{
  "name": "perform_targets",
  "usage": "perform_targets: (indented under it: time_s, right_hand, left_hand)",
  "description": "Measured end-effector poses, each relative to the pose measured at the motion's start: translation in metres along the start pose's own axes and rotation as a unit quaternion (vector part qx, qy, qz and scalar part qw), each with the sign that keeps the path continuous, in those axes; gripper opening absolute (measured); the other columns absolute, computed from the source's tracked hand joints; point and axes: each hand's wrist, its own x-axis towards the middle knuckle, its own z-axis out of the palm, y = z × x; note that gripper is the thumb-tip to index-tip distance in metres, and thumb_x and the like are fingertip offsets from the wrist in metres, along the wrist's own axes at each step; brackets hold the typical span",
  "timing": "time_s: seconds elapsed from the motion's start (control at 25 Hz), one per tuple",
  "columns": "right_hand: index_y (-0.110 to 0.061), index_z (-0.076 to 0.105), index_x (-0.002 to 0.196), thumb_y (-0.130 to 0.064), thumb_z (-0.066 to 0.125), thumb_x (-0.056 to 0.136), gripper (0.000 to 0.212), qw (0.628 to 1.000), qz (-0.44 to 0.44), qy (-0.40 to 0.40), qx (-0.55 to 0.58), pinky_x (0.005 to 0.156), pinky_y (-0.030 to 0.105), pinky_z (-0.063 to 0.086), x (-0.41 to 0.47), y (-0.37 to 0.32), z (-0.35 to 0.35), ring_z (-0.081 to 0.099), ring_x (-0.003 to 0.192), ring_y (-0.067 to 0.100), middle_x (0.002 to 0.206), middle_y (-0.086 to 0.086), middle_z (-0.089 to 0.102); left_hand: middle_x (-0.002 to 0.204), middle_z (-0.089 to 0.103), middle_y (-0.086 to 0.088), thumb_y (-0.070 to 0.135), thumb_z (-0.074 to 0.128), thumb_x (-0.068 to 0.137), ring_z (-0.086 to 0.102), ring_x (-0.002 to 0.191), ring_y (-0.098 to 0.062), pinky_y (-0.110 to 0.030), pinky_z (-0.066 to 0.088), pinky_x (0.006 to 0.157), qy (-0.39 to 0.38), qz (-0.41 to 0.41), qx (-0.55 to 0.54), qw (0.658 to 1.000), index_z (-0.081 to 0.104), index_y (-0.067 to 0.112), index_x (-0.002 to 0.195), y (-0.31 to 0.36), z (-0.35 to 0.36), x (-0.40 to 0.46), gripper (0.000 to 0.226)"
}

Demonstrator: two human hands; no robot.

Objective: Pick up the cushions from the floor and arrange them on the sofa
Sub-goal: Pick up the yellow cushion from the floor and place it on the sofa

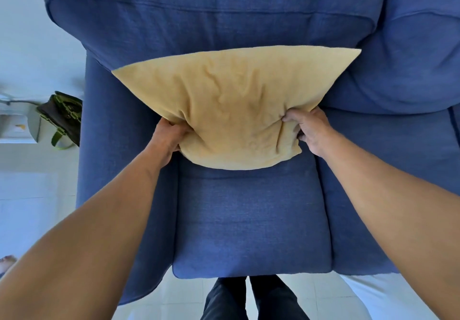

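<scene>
Now, with left hand [167, 137] and right hand [310, 130] gripping the yellow cushion's [231, 105] lower corners, ease it toward twelve o'clock against the sofa's [251, 220] backrest; release evenly.

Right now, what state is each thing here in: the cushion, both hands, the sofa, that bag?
yellow cushion: off the floor, gripped at both lower corners, held against the sofa back.
left hand: closed on the cushion's lower left corner.
right hand: closed on its lower right corner.
blue sofa: seat bare in front of the cushion.
green bag: on the floor beside the sofa.
</scene>
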Motion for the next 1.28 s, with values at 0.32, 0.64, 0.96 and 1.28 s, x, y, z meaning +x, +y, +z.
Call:
perform_targets:
  time_s: [0.32, 0.64, 0.96, 1.28]
  right_hand:
    - [-0.029, 0.063, 0.117, -0.007, 0.076, 0.082, 0.043, 0.999, 0.020, -0.008, 0.032, 0.112, 0.060, 0.044, -0.021, 0.004, 0.001, 0.065, 0.113, 0.019, 0.112, -0.006, 0.074]
    - [-0.029, 0.069, 0.109, -0.012, 0.077, 0.081, 0.034, 1.000, -0.008, -0.006, 0.000, 0.105, 0.062, 0.048, -0.023, -0.001, -0.003, 0.067, 0.110, 0.019, 0.107, -0.007, 0.076]
    - [-0.015, 0.062, 0.128, -0.009, 0.068, 0.079, 0.051, 0.999, -0.011, 0.037, 0.033, 0.110, 0.059, 0.045, -0.015, -0.008, -0.009, 0.063, 0.105, 0.014, 0.114, -0.004, 0.071]
    - [-0.026, 0.070, 0.089, -0.030, 0.082, 0.089, 0.013, 0.990, -0.102, 0.096, 0.036, 0.077, 0.026, 0.057, 0.003, -0.079, -0.001, 0.072, 0.085, 0.006, 0.093, -0.010, 0.076]
  left_hand:
    - [0.118, 0.074, 0.009, 0.026, 0.080, 0.092, 0.072, 0.111, -0.014, -0.041, 0.062, 0.087, 0.019, 0.001, 0.004, 1.000, 0.058, 0.028, 0.128, -0.001, 0.003, -0.021, 0.043]
    - [0.124, 0.075, 0.004, 0.052, 0.082, 0.071, 0.073, 0.115, -0.021, -0.054, 0.064, 0.095, 0.037, 0.016, 0.048, 0.998, 0.060, 0.028, 0.136, -0.001, 0.000, -0.024, 0.073]
    - [0.105, 0.076, 0.000, 0.011, 0.065, 0.083, 0.069, 0.109, -0.025, -0.047, 0.060, 0.101, 0.038, 0.002, -0.056, 0.998, 0.069, 0.016, 0.109, 0.011, -0.010, -0.002, 0.028]
    - [0.115, 0.079, 0.006, 0.031, 0.075, 0.095, 0.074, 0.111, -0.014, -0.044, 0.059, 0.107, 0.087, 0.096, -0.112, 0.985, 0.075, 0.030, 0.107, 0.085, -0.027, 0.014, 0.012]
